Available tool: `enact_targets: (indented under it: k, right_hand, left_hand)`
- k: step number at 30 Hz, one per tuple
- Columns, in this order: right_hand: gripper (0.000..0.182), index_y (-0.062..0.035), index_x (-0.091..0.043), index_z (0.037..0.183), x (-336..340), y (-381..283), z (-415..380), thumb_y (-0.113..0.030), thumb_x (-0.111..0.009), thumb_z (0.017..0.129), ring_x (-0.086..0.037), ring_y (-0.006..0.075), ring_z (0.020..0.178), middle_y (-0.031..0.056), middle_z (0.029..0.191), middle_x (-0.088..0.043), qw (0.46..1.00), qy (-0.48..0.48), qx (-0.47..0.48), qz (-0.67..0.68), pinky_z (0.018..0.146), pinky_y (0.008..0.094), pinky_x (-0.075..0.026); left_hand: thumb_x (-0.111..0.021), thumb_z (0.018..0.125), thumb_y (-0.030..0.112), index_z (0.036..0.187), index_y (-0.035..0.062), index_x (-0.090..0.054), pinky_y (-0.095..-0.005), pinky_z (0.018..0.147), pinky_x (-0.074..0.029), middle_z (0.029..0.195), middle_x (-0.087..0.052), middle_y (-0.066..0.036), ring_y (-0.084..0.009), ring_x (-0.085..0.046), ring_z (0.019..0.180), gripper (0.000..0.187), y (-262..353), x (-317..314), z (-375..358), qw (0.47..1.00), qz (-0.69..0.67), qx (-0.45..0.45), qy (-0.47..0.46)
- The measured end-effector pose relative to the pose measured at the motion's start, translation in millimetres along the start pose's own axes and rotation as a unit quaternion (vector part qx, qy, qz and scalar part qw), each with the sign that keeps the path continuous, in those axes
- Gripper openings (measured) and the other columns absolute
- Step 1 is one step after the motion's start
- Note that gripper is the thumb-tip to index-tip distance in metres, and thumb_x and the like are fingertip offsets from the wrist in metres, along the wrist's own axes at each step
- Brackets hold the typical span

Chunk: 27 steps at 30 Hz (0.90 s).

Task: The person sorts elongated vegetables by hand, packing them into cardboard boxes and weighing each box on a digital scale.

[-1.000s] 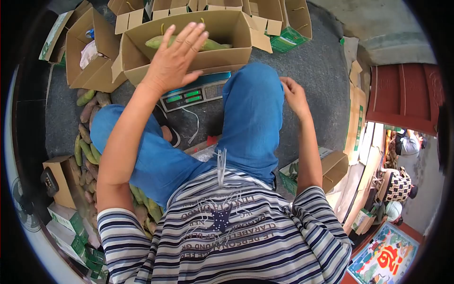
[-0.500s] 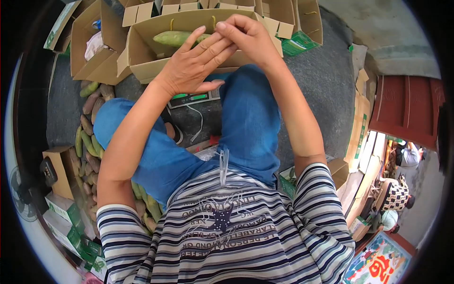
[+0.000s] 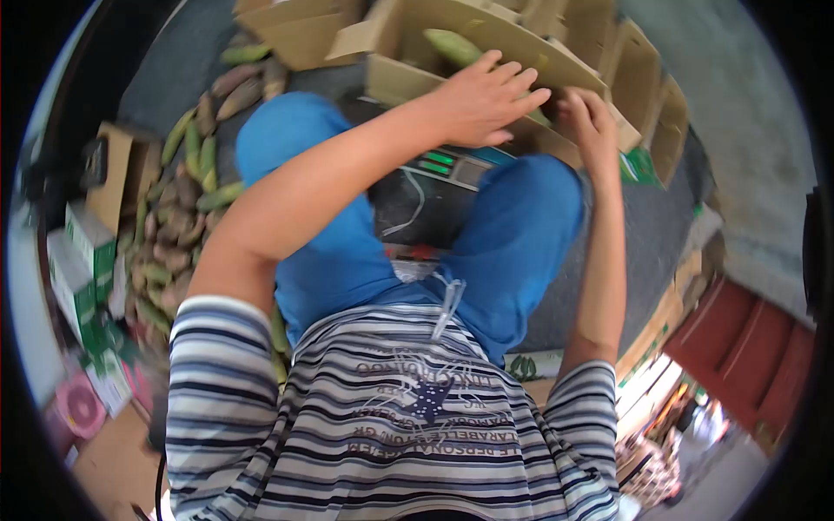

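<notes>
My left hand (image 3: 493, 102) is over the near wall of a long cardboard box (image 3: 407, 80), its fingers spread and nothing in them. To its right, my right hand (image 3: 592, 126) is at the box's right end with fingers curled in. Its fingertips are a little blurred, and whatever they may hold cannot be made out. Inside the box lies a long, pale green vegetable (image 3: 453, 47), partly covered by my left hand. Below the box, between my knees, a scale (image 3: 452, 167) shows green lit displays.
Many green and brownish long vegetables (image 3: 178, 213) are heaped on the floor at left. More open cartons (image 3: 300, 33) stand along the top. Green-and-white boxes (image 3: 78, 269) and a pink fan-like object (image 3: 80, 405) are at far left. Another person (image 3: 650, 469) appears at lower right.
My hands, touching at the fingertips before, have come apart. The right has lowered to the box's right end. The view has turned, shifting the box toward the right.
</notes>
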State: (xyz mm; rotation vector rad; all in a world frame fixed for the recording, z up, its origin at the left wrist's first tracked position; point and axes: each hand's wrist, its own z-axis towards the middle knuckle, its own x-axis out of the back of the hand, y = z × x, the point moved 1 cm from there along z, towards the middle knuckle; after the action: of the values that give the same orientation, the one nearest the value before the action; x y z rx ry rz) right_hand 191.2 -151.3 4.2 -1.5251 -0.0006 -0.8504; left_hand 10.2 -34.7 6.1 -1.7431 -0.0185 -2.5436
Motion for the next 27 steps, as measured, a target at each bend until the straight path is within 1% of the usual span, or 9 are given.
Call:
enact_targets:
  k: [3,5,6,10,13,16,19,22,27]
  right_hand:
    - [0.031,-0.0012,-0.061,0.099,-0.5,-1.9,-7.9,-0.029,-0.049,0.093,-0.061,0.0235,0.079,0.0155,0.085,-0.063,0.968,-0.086,0.018,-0.234,0.072,0.032,-0.046]
    - [0.033,0.0002,-0.061,0.097,2.6,20.9,-5.5,-0.03,-0.048,0.093,-0.059,0.0284,0.08,0.019,0.086,-0.062,0.958,-0.171,-0.031,-0.228,0.075,0.0325,-0.045]
    - [0.034,0.0004,-0.061,0.096,4.1,19.6,-3.7,-0.03,-0.048,0.093,-0.059,0.0274,0.08,0.0185,0.086,-0.062,0.957,-0.185,-0.043,-0.218,0.075,0.0319,-0.044]
    - [0.032,0.0,-0.062,0.1,3.0,6.9,9.5,-0.029,-0.051,0.092,-0.06,0.022,0.082,0.0158,0.089,-0.064,0.963,-0.185,-0.042,-0.192,0.078,0.0308,-0.045]
    - [0.031,-0.0019,-0.06,0.107,-2.1,-11.1,30.7,-0.027,-0.055,0.09,-0.06,0.0251,0.093,0.0155,0.102,-0.062,0.964,-0.071,0.066,-0.248,0.084,0.033,-0.044]
    - [0.036,-0.0052,-0.055,0.117,-11.3,-30.4,57.2,-0.026,-0.057,0.088,-0.055,0.0293,0.106,0.0147,0.116,-0.057,0.909,-0.023,0.194,-0.368,0.089,0.0368,-0.042]
    - [0.04,-0.0093,-0.05,0.123,-19.9,-15.5,83.5,-0.025,-0.057,0.086,-0.05,0.0319,0.112,0.0143,0.121,-0.054,0.875,-0.028,0.23,-0.424,0.091,0.0392,-0.041]
    - [0.041,-0.0096,-0.05,0.122,-22.7,15.6,104.1,-0.026,-0.058,0.086,-0.052,0.032,0.109,0.0151,0.118,-0.056,0.89,-0.087,0.151,-0.422,0.089,0.0395,-0.042]
    - [0.036,-0.008,-0.055,0.113,-29.7,19.9,118.4,-0.028,-0.061,0.083,-0.058,0.0325,0.096,0.0152,0.104,-0.061,0.867,-0.109,0.112,-0.473,0.08,0.0417,-0.045]
  left_hand:
    - [-0.066,0.074,0.026,0.117,0.0082,-0.05,-0.0382,0.076,-0.043,0.102,-0.058,-0.013,-0.0252,-0.059,0.091,0.049,-10.8,-11.8,-8.7,0.987,0.002,0.104,-0.122]
    - [-0.053,0.082,0.02,0.095,0.0078,-0.058,-0.0397,0.069,-0.046,0.089,-0.063,-0.012,-0.0263,-0.063,0.084,0.018,-16.6,-25.1,-10.3,0.973,-0.024,0.145,-0.176]
    - [-0.046,0.085,0.018,0.092,0.0082,-0.06,-0.0408,0.069,-0.047,0.09,-0.065,-0.012,-0.0269,-0.064,0.083,0.019,-16.5,-18.8,-10.7,0.965,-0.054,0.144,-0.211]
    - [-0.047,0.085,0.017,0.094,0.0073,-0.062,-0.0412,0.069,-0.048,0.094,-0.066,-0.012,-0.0268,-0.065,0.086,0.02,-19.3,-24.1,-8.8,0.962,-0.069,0.146,-0.219]
    - [-0.05,0.084,0.016,0.095,0.0076,-0.064,-0.0407,0.068,-0.047,0.096,-0.066,-0.011,-0.0265,-0.065,0.087,0.02,-18.9,-22.7,-3.3,0.948,-0.08,0.142,-0.272]
    - [-0.051,0.083,0.015,0.098,0.0095,-0.066,-0.0398,0.069,-0.047,0.099,-0.066,-0.009,-0.0259,-0.064,0.089,0.021,-18.3,-24.8,-2.5,0.955,-0.065,0.146,-0.248]
    - [-0.051,0.083,0.014,0.097,0.0107,-0.067,-0.0392,0.07,-0.047,0.098,-0.067,-0.007,-0.0251,-0.064,0.089,0.021,-17.4,-25.4,-2.4,0.958,-0.059,0.151,-0.238]
    - [-0.052,0.082,0.014,0.094,0.0112,-0.068,-0.039,0.07,-0.047,0.096,-0.067,-0.006,-0.0242,-0.064,0.089,0.021,-17.4,-17.1,0.1,0.949,-0.083,0.154,-0.263]
    - [-0.053,0.08,0.013,0.091,0.011,-0.07,-0.0387,0.069,-0.048,0.094,-0.068,-0.006,-0.0229,-0.065,0.089,0.02,-17.5,-15.3,0.9,0.942,-0.096,0.155,-0.282]
